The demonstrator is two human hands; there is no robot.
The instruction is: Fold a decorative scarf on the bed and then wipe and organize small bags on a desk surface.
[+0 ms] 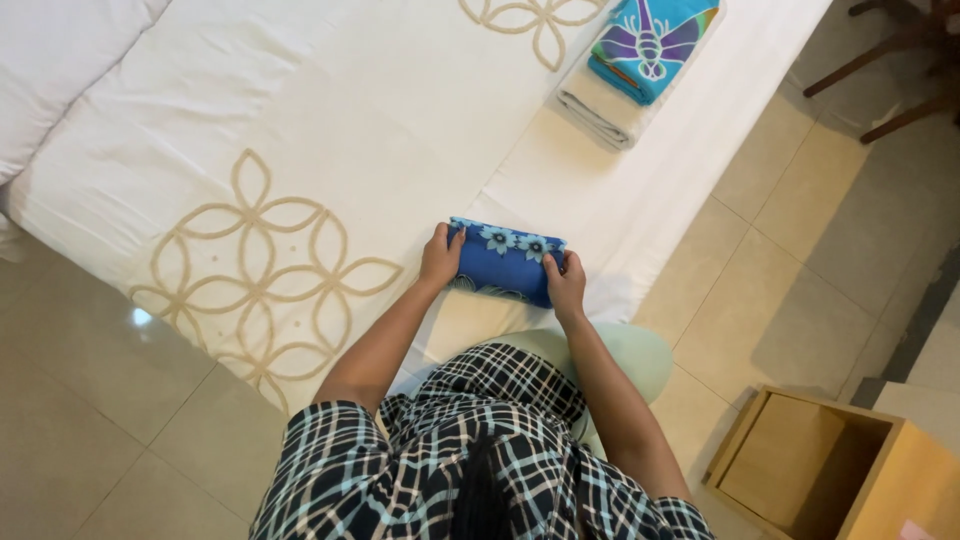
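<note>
Left hand and right hand are closed on a folded blue cotton cloth with white flowers.
It is held at its ends on the white bedspread with beige petal pattern.

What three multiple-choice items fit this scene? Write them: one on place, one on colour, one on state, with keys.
1. Where does the folded blue flowered cloth lie?
A. on the white patterned bed cover
B. on the floor
C. in the box

2. What colour is the cloth?
A. red
B. blue
C. green

3. What state is the open wooden box in?
A. lidded
B. packed full
C. open

Key: 1 A, it rests at the cover's edge; 2 B, blue with pale flowers, left hand and right hand at its ends; 3 C, its inside shows.
</note>
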